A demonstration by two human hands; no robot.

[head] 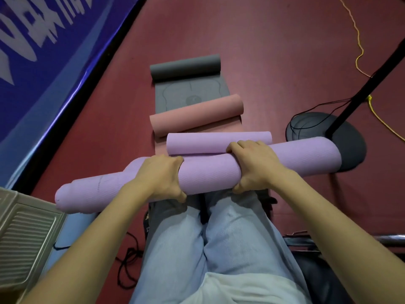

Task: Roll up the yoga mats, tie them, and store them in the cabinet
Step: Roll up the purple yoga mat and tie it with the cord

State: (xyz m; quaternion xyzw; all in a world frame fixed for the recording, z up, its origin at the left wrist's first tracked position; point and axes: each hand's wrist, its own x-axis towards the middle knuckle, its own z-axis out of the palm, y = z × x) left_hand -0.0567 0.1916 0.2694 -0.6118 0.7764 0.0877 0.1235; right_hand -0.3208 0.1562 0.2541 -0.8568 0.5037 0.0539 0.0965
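- big blue banner (43, 51) at top left has large white characters, cropped and slanted, can't read them
- grey unrolled yoga mat (175, 97) shows faint line markings and a round logo, no legible text

A fully rolled lilac mat (206, 176), its left end telescoped unevenly, lies crosswise, wrapped by the fingers (243, 147) of both hands. Just beyond the fingertips rests a second lilac roll (219, 141), then a pink roll (197, 115) and a partly unrolled grey mat (185, 68) farthest off.
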